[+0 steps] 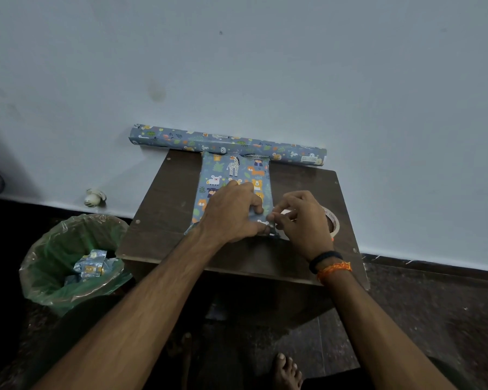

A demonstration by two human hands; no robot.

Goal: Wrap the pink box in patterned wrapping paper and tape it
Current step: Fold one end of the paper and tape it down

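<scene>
Box fully covered in blue animal-print paper on counter, left hand gripping its near end, right hand pinching the paper edge there.

Head camera looks steeply down, close over table.
</scene>
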